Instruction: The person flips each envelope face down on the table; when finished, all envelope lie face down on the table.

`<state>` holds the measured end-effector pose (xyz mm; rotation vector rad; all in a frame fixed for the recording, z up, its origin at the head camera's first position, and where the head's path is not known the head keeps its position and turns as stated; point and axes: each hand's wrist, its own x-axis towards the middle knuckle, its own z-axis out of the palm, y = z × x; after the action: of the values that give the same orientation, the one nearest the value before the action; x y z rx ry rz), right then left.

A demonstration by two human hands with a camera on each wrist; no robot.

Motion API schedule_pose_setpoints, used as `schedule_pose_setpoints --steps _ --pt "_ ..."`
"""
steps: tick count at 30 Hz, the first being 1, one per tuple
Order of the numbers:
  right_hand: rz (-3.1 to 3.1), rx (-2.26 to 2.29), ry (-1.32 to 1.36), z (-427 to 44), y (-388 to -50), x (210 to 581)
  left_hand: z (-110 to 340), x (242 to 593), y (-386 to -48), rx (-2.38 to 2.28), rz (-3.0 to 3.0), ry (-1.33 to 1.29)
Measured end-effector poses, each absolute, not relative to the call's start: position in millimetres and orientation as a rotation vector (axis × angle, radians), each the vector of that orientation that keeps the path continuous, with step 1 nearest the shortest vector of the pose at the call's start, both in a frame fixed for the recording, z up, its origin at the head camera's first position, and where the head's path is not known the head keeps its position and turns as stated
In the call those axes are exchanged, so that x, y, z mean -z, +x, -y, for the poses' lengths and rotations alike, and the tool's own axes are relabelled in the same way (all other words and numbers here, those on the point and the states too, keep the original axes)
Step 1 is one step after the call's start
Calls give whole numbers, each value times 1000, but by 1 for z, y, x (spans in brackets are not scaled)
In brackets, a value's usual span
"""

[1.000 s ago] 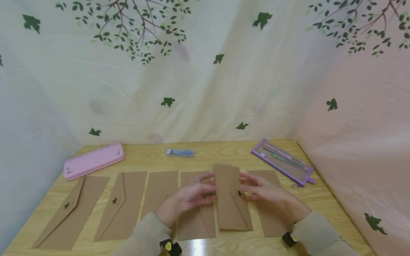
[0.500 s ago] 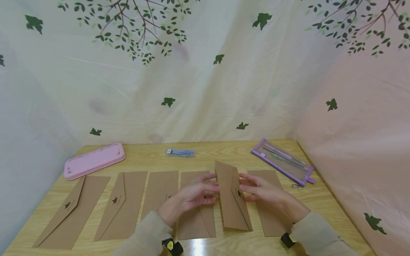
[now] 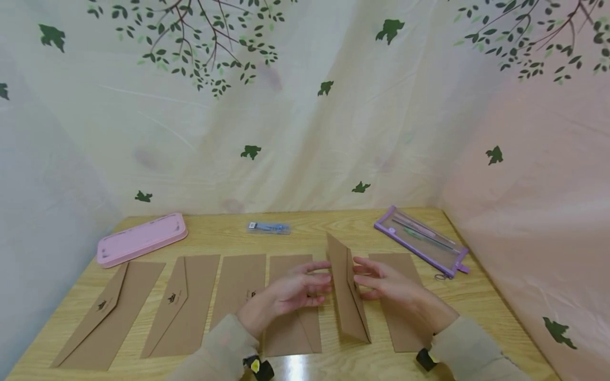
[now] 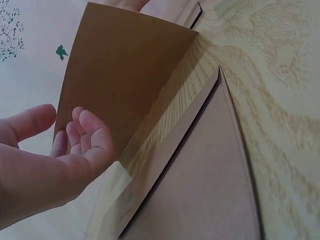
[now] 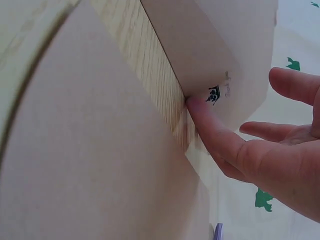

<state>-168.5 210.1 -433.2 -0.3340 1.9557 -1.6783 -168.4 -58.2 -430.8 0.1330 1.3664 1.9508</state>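
Observation:
A brown paper envelope [image 3: 349, 291] stands steeply tilted between both hands, its left long edge raised and its right long edge low at the wooden table. Its plain side [image 4: 120, 70] faces my left hand [image 3: 297, 288]; the flap side with a black printed mark [image 5: 213, 95] faces my right hand [image 3: 388, 283]. Left fingers are loosely bent near the raised edge, thumb apart; whether they touch the paper is unclear. A right fingertip touches the low edge, the other fingers extended. Another envelope [image 3: 290, 338] lies under the left hand, and one more [image 3: 397, 307] beneath the right.
More brown envelopes [image 3: 181, 307] lie in a row to the left. Behind them are a pink case [image 3: 142, 241] and a small blue packet [image 3: 268, 228]. A purple-edged zip pouch [image 3: 419, 241] with pens lies back right. Printed fabric surrounds the table [image 3: 214, 227].
The envelope has turned from nearly face-up to a steep tilt, its left edge rising. My left hand has followed to the right; the right hand has shifted slightly left.

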Motion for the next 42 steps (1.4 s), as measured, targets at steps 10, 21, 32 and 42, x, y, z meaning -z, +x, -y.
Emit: schedule_pose_setpoints --steps 10,21,32,42 --pt "-1940 1741 -379 -197 -162 430 53 432 -166 -1922 -1388 173" --pt "-1910 1806 -446 -193 -159 431 51 437 -165 -1899 -1390 191" --pt "-1875 1810 -459 -192 -158 429 49 437 -163 -1897 -1395 208" --pt "-1874 1815 -449 -188 -154 424 48 438 -164 -1899 -1391 206"
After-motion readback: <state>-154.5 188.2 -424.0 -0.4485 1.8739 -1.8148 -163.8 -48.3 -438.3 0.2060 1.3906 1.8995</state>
